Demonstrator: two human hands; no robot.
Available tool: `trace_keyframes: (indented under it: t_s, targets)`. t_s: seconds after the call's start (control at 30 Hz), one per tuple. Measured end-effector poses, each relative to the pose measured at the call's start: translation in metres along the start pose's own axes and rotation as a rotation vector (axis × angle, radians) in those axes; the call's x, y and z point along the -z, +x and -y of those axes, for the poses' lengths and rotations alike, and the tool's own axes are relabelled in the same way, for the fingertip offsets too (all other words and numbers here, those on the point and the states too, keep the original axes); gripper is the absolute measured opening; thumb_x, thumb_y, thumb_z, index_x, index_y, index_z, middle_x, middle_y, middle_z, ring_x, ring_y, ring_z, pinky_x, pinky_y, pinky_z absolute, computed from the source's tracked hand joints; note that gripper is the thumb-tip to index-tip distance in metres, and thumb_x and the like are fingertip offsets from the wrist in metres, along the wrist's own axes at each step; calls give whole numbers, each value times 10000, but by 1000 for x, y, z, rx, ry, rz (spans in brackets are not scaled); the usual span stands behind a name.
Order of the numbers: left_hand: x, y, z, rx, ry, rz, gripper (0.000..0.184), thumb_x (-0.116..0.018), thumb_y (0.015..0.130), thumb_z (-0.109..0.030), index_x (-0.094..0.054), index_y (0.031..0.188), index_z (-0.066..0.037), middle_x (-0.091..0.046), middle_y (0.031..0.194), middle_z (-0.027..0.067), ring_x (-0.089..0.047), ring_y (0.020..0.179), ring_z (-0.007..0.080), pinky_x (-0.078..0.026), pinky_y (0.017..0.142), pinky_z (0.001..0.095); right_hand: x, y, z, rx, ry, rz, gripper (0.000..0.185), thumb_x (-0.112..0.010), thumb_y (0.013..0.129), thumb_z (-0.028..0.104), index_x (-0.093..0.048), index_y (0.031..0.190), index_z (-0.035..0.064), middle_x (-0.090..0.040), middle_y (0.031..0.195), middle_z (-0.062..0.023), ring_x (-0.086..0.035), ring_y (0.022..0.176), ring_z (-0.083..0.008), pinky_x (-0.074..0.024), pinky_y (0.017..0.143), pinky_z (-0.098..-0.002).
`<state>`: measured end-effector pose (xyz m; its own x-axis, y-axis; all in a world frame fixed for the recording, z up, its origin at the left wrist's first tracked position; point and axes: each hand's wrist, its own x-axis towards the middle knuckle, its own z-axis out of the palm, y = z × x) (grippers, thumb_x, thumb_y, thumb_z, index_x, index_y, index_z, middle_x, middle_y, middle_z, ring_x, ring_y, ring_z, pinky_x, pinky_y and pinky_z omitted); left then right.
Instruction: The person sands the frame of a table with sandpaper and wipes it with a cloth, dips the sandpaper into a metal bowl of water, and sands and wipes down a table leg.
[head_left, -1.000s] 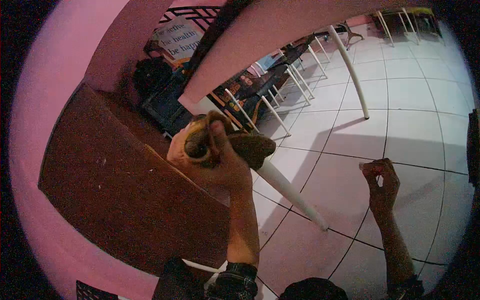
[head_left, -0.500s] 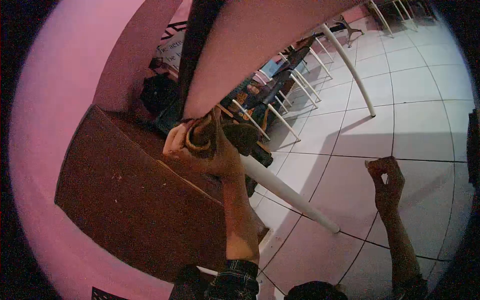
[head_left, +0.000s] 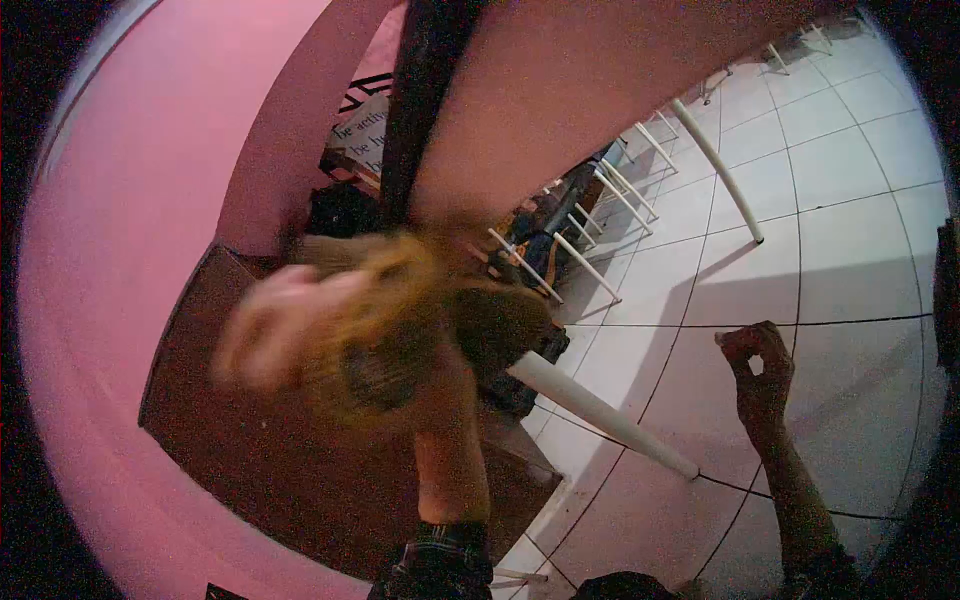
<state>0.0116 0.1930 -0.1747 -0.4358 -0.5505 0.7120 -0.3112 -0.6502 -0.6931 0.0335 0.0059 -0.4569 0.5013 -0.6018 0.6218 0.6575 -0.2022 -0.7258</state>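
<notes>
My left hand [head_left: 275, 335], blurred by motion, is closed around a ring-shaped, yellow-brown thing that looks like a roll of tape [head_left: 395, 300]. It hovers above a dark brown wooden surface [head_left: 240, 440], just below the near end of a pink panel [head_left: 560, 100]. Over the floor on the right is my right hand [head_left: 760, 365], its thumb and fingertips pressed together in a loop. A tiny pale spot shows at those fingertips; whether it is a held thing or a nail, I cannot make out.
White legs [head_left: 620, 420] stand on the white tiled floor [head_left: 850, 370] below the panel. Further back are several white-legged pieces of furniture [head_left: 620, 190]. A sign with lettering [head_left: 360, 135] and a dark bag-like thing [head_left: 340, 210] sit beside the pink wall [head_left: 120, 230].
My left hand has swung left and nearer with the roll, away from the panel's edge. The right hand has shifted slightly left, still pinched. The view has turned a little.
</notes>
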Motion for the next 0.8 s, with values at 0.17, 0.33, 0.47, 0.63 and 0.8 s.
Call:
trace_keyframes:
  t_s: [0.17,0.33,0.47,0.63,0.8]
  targets:
    - [6,-4,3,-18,-16,47,409,-846,639,-206,-561,910,-94,-489,972,74,-503,913,228,-453,765,367,-17,-2,7,-12,71,-52,79,-708,763,-9,-643,796,24,-577,725,-70,-547,662,-155,-442,626,-272]
    - [11,-12,6,-19,-78,31,433,-860,621,-222,-559,906,-97,-489,965,73,-508,899,232,-452,762,367,-9,5,17,82,51,-68,83,-705,760,-16,-642,793,26,-574,719,-75,-552,655,-166,-446,613,-275]
    - [0,-29,5,68,13,44,472,-880,593,-236,-547,894,-91,-496,964,78,-518,889,242,-445,764,371,4,4,19,67,17,-55,83,-703,752,-18,-640,789,22,-577,733,-82,-556,654,-173,-449,610,-276]
    - [-8,-27,18,149,60,80,526,-892,578,-235,-520,907,-61,-497,965,90,-520,899,269,-432,785,391,11,5,16,46,-1,-71,72,-699,762,-8,-642,795,22,-584,747,-83,-555,652,-169,-450,605,-275]
    - [-2,-43,33,384,152,213,590,-889,584,-233,-504,992,-50,-472,1001,98,-500,920,268,-434,808,399,23,9,14,109,-25,-36,70,-694,770,0,-646,810,30,-585,747,-87,-554,646,-174,-450,606,-276]
